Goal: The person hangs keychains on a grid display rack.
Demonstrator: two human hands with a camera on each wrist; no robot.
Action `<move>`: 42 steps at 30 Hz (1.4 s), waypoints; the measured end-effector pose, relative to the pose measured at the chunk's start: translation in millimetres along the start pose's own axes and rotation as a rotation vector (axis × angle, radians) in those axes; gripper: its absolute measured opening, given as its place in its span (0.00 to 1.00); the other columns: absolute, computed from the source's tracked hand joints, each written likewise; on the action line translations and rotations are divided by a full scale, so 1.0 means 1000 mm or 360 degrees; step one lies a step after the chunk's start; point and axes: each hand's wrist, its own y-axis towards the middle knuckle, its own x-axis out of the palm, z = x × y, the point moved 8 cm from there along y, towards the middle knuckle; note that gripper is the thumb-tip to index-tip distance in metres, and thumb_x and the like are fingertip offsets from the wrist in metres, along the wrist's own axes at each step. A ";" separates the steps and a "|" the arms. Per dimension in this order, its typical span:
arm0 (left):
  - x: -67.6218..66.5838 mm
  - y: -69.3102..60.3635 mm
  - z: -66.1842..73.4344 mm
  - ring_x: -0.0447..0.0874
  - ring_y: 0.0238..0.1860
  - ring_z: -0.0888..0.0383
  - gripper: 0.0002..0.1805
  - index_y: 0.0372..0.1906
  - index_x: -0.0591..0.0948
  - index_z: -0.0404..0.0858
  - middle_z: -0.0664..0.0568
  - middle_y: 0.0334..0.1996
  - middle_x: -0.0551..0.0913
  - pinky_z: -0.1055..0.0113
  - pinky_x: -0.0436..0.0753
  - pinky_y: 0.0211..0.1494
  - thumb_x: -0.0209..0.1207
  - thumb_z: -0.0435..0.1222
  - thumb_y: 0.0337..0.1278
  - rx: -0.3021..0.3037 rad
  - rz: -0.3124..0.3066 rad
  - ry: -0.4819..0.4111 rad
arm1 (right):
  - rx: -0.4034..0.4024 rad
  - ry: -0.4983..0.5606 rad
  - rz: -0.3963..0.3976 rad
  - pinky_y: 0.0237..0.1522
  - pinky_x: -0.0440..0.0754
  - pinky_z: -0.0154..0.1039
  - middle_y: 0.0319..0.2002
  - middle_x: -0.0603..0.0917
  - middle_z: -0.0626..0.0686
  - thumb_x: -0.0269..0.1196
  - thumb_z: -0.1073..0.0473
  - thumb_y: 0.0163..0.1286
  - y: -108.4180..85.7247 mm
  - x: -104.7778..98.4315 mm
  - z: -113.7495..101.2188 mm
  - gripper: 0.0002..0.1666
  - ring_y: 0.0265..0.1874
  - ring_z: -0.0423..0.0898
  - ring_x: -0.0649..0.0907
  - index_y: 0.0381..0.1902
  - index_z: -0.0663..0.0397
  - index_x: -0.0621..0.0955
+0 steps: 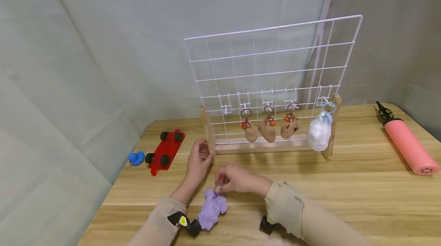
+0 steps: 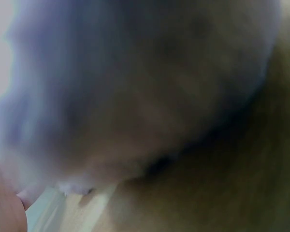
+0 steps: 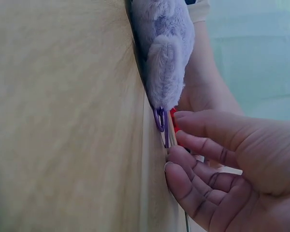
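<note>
A purple plush keychain lies on the table between the forearms, its purple ring toward the rack. Beside that ring my right hand has its fingers loosely bent; in the right wrist view thumb and forefinger tips are parted at the ring's edge. My left hand grips the foot of the left wooden post of a white wire grid rack. Several plush keychains hang from its hooks: brown ones and a white one. The purple plush fills most of the left wrist view, blurred.
An upturned red toy car and a blue toy duck lie left of the left hand. At the right is a pink hand pump. One white hook on the rack's left holds no keychain. Pale curtains surround the table.
</note>
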 end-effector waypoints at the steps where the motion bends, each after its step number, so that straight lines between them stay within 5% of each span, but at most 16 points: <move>1: 0.000 0.000 0.000 0.79 0.43 0.44 0.25 0.57 0.67 0.28 0.33 0.45 0.77 0.75 0.78 0.36 0.59 0.20 0.52 0.0014 0.0001 -0.0002 | -0.0001 -0.0006 -0.0003 0.35 0.74 0.25 0.28 0.84 0.47 0.71 0.59 0.56 0.000 0.001 0.000 0.08 0.27 0.31 0.77 0.32 0.53 0.83; 17: -0.001 -0.002 0.001 0.79 0.42 0.47 0.26 0.57 0.67 0.29 0.35 0.44 0.78 0.76 0.78 0.36 0.60 0.21 0.51 0.0079 0.0017 -0.0015 | -0.0011 -0.0124 -0.0001 0.35 0.73 0.25 0.28 0.82 0.47 0.72 0.62 0.52 0.001 0.004 0.001 0.09 0.28 0.33 0.76 0.31 0.52 0.82; 42: -0.001 0.000 -0.001 0.79 0.42 0.47 0.25 0.57 0.68 0.30 0.36 0.44 0.78 0.76 0.77 0.35 0.60 0.21 0.51 0.0053 0.0023 -0.0038 | 0.0073 0.0093 -0.0053 0.33 0.73 0.26 0.25 0.80 0.45 0.70 0.65 0.56 -0.004 0.001 0.007 0.10 0.25 0.31 0.74 0.34 0.53 0.79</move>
